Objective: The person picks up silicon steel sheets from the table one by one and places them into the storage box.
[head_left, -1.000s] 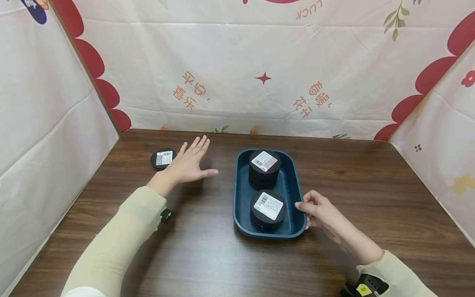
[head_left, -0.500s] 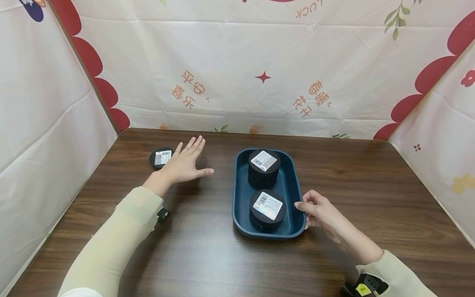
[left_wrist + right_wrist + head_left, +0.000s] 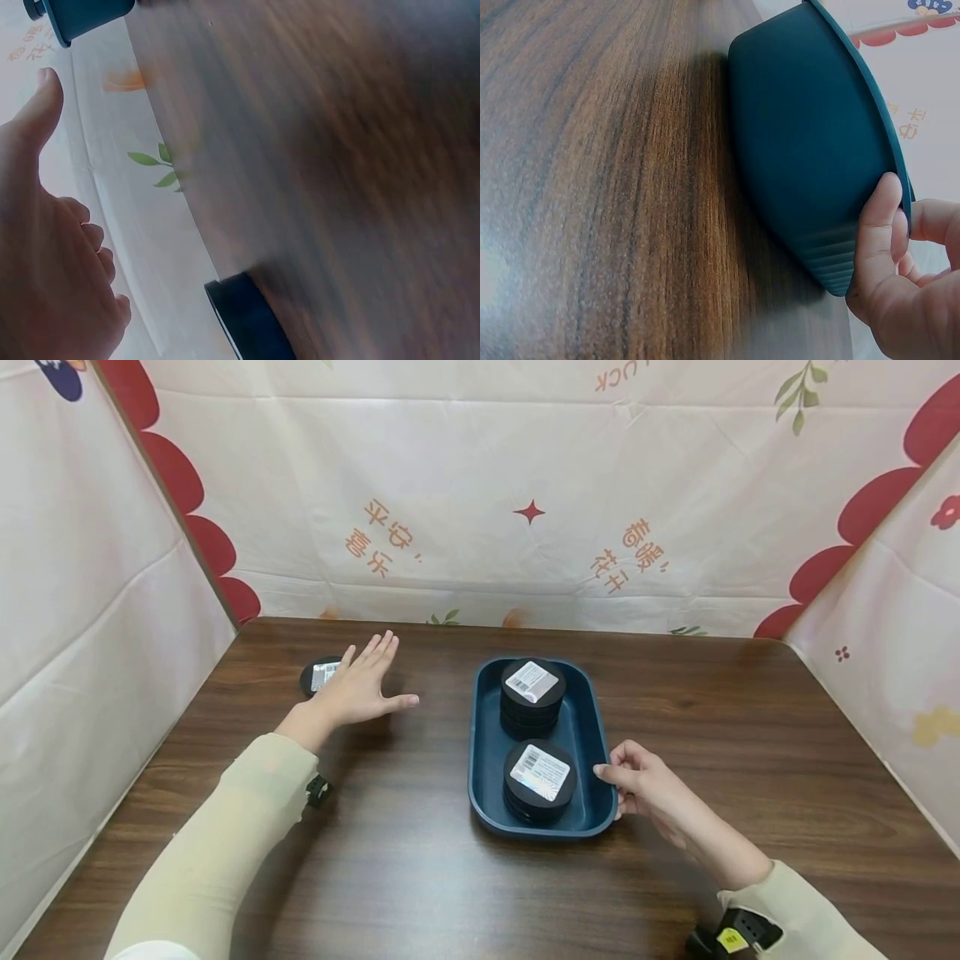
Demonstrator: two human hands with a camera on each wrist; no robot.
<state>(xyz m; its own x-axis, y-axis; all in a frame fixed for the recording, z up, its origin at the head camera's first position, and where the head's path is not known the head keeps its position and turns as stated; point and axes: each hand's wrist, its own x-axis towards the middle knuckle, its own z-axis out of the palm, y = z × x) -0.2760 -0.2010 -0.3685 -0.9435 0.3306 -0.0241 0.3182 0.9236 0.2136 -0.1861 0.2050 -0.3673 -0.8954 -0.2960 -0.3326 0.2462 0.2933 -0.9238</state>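
My left hand is stretched over the table with fingers spread and thumb out, holding nothing. It partly covers a flat round black disc with a white barcode label. That disc stands apart below the hand in the left wrist view. On the right, my right hand pinches the right rim of a dark blue tray between thumb and fingers. Its thumb presses the tray's rim in the right wrist view. Inside the tray are two stacks of similar discs, a taller rear stack and a lower front stack.
Both hands work over a dark wooden table. A white patterned cloth hangs behind its far edge and along both sides. Black wrist-worn devices sit at the left cuff and the right cuff.
My left hand has drifted left toward the lone disc and now covers more of its label. The right hand keeps its grip on the rim, and the tray has hardly moved.
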